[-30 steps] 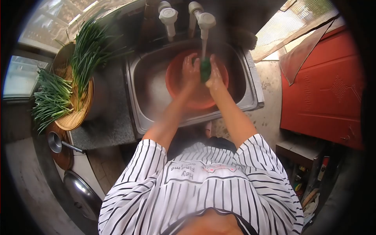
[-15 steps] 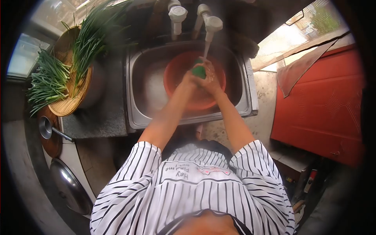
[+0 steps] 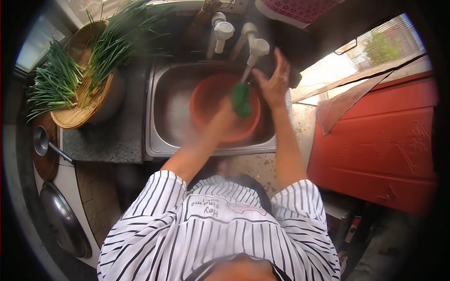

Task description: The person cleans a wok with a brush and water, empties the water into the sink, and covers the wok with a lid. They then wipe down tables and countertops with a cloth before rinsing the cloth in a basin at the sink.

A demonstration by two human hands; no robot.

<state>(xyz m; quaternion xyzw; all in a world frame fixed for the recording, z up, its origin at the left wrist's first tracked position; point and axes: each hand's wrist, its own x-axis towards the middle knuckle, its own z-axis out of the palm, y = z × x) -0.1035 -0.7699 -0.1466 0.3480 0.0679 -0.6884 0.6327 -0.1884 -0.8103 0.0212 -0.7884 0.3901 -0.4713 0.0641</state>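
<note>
A green cloth or scrubber (image 3: 241,99) is in my left hand (image 3: 227,108), above the red basin (image 3: 201,100) in the steel sink (image 3: 176,89). Water from the right white tap (image 3: 258,48) runs onto the green item. My left fingers are partly hidden and blurred. To the right of that tap, my right hand (image 3: 276,80) is raised over the sink's right edge, fingers apart and holding nothing.
Green onions (image 3: 58,84) lie in a wicker basket (image 3: 89,112) at the left. Another white tap (image 3: 223,32) stands beside the first. Further round are a ladle (image 3: 42,140), a metal lid (image 3: 65,220) and a red panel (image 3: 375,145) with a cloth.
My hands, together around the green item half a second ago, have parted. The right one has let go and moved up and right; the green item hangs from the left. The view has shifted.
</note>
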